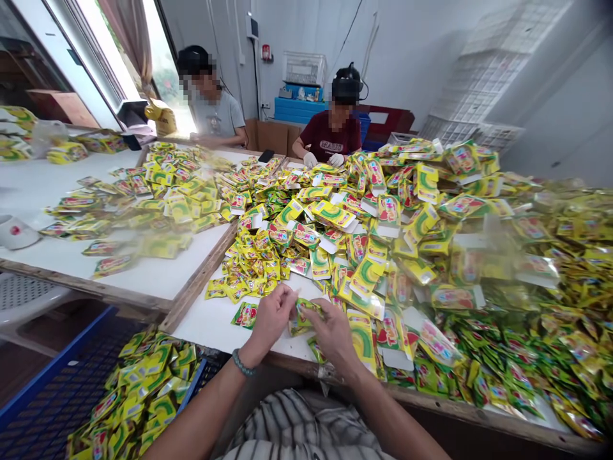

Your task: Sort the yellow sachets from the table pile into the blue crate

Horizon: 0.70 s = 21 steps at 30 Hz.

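Close to the table's front edge, my right hand [335, 329] is closed around a small yellow-green carton [301, 322], thumb on its face. Just left of it, my left hand [275, 313] has thumb and fingertips pinched together by the carton's upper end; what they hold is too small to make out. A green and red packet [245, 315] lies flat beside my left wrist. Beyond my hands is a pile of small yellow sachets [258, 259]. Printed cartons with white end flaps [366, 275] are heaped ahead and to the right.
A blue crate [52, 383] with packed yellow cartons stands low on the left. Green packets [498, 358] cover the table's right side. A wooden strip [201, 275] divides the white tabletop. Across the table sit two co-workers, one wearing white gloves [323, 160]. A mug [16, 232] lies far left.
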Motion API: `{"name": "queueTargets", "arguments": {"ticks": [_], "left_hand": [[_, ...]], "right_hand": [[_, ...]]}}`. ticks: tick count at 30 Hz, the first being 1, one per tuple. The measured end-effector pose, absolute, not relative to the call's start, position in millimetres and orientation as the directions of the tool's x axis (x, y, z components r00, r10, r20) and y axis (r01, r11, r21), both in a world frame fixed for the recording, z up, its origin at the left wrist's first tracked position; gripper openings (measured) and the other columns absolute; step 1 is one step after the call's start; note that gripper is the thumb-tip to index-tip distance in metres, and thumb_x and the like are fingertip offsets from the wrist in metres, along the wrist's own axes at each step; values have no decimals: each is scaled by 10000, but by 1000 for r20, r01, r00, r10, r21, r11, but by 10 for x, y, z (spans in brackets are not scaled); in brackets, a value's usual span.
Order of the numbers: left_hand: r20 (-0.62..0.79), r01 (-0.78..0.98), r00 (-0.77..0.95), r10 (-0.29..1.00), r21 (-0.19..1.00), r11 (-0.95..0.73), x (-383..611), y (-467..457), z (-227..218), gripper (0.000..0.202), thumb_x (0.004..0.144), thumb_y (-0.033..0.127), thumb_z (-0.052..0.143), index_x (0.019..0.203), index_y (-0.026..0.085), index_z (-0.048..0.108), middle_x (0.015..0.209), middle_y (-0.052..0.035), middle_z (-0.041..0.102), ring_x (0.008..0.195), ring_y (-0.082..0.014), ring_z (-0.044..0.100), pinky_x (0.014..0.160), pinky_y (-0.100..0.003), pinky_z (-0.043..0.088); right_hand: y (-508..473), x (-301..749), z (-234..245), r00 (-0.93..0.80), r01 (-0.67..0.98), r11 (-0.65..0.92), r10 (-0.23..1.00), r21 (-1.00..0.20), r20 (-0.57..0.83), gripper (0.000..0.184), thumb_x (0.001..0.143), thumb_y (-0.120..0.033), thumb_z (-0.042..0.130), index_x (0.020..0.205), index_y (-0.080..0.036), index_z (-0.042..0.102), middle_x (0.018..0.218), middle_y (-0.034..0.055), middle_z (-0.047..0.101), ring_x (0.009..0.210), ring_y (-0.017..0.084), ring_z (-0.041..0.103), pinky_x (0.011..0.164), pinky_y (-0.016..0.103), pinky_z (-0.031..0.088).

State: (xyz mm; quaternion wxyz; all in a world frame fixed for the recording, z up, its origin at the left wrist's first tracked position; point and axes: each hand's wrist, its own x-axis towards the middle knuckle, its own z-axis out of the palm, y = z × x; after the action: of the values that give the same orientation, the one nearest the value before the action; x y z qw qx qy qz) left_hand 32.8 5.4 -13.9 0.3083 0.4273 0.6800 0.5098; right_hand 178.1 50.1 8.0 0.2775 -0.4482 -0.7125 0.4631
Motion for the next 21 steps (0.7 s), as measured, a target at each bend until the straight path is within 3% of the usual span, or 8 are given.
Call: {"name": "queueTargets", "arguments": {"ticks": [2, 4, 7, 10, 14, 17, 19, 21], "left_hand": [[57, 459, -555, 830, 853, 248, 190, 220, -156, 338, 864, 518, 480, 762, 207, 566, 627, -29, 624, 603, -194, 583, 614, -291, 401], [145, 640, -605, 783, 674, 369, 50, 395, -211, 359, 793, 513, 588, 881, 166, 616, 809, -121, 680, 800, -277, 623, 710, -344, 419], [120, 710, -581, 805, 558, 430, -121, 590, -330, 352, 737, 322, 666, 1020, 115, 635, 946, -197, 687, 974, -350, 604, 801, -394, 416], [62, 664, -599, 799, 596, 451, -249, 616, -413, 235, 834, 206, 507, 1009, 140, 649, 820, -147, 703, 814, -288, 639, 744, -373, 429], [27, 578, -578, 815, 718, 387, -303, 423, -403, 225, 871, 301, 485, 1004, 179, 619, 763, -64, 688, 667, -208, 606, 650, -313, 435], [-31, 328, -407, 913, 928, 178, -155, 270, -318, 206, 779, 366, 617, 874, 182, 623, 761, -22, 665, 679, -176, 597, 642, -275, 442], [-45, 152, -263, 964, 985, 88, 15, 222, -235, 202, 731, 368, 665, 790, 176, 638, 773, -16, 661, 712, -165, 593, 667, -262, 446], [-60, 26, -178, 982, 997, 66, 181, 216, -144, 209, 720, 375, 673, 754, 169, 652, 752, -10, 654, 700, -151, 577, 669, -254, 442]], "right_hand": [[521, 1827, 128, -376, 434, 234, 924, -870, 60, 255, 813, -416, 601, 851, -175, 674, 800, 46, 680, 753, 201, 596, 743, 313, 465], [540, 1878, 159, -345, 447, 231, 936, -864, 72, 265, 819, -418, 583, 875, -176, 674, 825, 52, 688, 776, 212, 609, 753, 318, 472], [560, 1969, 172, -301, 467, 203, 952, -861, 62, 307, 814, -443, 580, 912, -167, 673, 890, 71, 699, 838, 231, 620, 777, 329, 477], [583, 2085, 172, -275, 486, 181, 960, -855, 47, 338, 815, -457, 579, 947, -159, 672, 901, 74, 704, 840, 233, 621, 780, 333, 472], [660, 2167, 212, -305, 495, 158, 952, -854, 0, 326, 820, -465, 579, 917, -167, 671, 827, 55, 691, 785, 218, 615, 738, 326, 470], [735, 2084, 275, -425, 410, 218, 905, -886, 26, 266, 807, -431, 608, 893, -187, 668, 973, 64, 685, 931, 222, 618, 843, 334, 463], [766, 1993, 318, -529, 354, 282, 847, -892, 58, 218, 790, -393, 629, 879, -198, 672, 1090, 63, 669, 1030, 221, 597, 905, 329, 443], [773, 1934, 356, -590, 366, 302, 807, -880, 32, 197, 801, -373, 616, 866, -198, 677, 1020, 48, 689, 959, 206, 614, 857, 310, 456]]}}
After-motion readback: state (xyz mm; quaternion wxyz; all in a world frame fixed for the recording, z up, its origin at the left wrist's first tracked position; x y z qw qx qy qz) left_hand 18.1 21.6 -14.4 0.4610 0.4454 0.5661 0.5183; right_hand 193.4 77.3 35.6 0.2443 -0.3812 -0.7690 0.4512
